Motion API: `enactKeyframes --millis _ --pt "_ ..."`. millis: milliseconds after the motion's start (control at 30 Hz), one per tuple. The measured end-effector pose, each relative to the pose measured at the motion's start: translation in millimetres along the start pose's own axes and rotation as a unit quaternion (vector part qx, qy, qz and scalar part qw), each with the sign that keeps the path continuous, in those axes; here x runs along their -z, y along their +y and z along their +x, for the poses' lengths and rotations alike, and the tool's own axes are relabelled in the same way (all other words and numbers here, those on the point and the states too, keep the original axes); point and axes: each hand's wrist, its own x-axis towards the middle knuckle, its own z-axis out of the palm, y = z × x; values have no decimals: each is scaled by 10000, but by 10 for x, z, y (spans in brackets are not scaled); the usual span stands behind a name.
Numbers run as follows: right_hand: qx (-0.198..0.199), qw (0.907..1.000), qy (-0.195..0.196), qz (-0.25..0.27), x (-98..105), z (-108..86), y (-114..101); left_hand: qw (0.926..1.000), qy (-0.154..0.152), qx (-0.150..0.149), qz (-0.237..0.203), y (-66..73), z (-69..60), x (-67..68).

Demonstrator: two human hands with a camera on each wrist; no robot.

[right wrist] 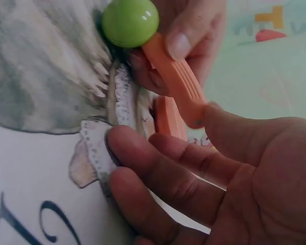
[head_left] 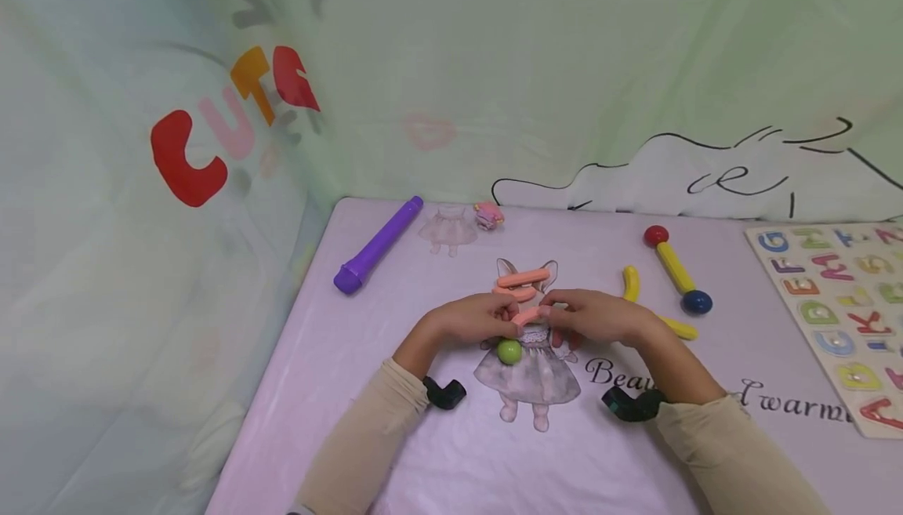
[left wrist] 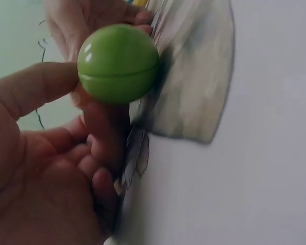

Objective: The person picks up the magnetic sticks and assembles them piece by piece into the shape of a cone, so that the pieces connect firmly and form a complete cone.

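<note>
Head view: we see both hands about mid-surface (head_left: 423,460), over a printed figure (head_left: 527,378) in a grey dress. Left hand (head_left: 476,317) pinches a grooved orange piece (right wrist: 181,81), thumb along its face. Right hand (head_left: 596,315) has its thumb against the other end, remaining fingers loosely bent; whether it grips, we cannot tell. A green ball (head_left: 509,352) meets the piece at the left hand's end, above the dress.

Just beyond the hands, toward the far edge, we count two more: an upper orange stick (head_left: 524,277) and a lower orange stick (head_left: 515,294).

Purple toy (head_left: 378,247) lies slantwise near the far left corner; small pink item (head_left: 489,215) at the far edge. Right of the hands we note a curved yellow piece (head_left: 631,284), a second yellow piece (head_left: 680,328) partly hidden by the right hand, and a yellow rod (head_left: 675,267) tipped with red and blue balls. A letter board (head_left: 804,280) reaches the far edge, well to the right.
</note>
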Motion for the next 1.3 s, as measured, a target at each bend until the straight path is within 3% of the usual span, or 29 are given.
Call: enactKeyframes --millis 133,233,367,500,667,800,1067,1300 --pt "60 9997 112 220 21 16 2 9985 -207 109 -485 -55 -5 42" --pt "196 9983 522 -144 20 54 -3 9961 -346 114 -801 -75 -19 63" --pt "511 9881 1202 -808 9 143 -20 9921 -596 -100 -1104 -86 -35 96" --pt "845 9797 1539 -972 2 249 -53 9890 -742 -277 -1248 -104 -35 125" --pt "1043 9764 1583 -1034 -19 370 -101 9867 -860 -386 -1323 -137 -24 130" --pt "963 9742 1612 -1250 -51 419 -97 9855 -886 -347 -1409 -146 -15 118" --pt "722 9735 1577 -1490 -14 329 -62 9887 -732 -215 -1290 -105 -9 109" --pt "387 9763 1609 -1398 -6 248 -41 9883 -729 -189 -1326 -115 -17 111"
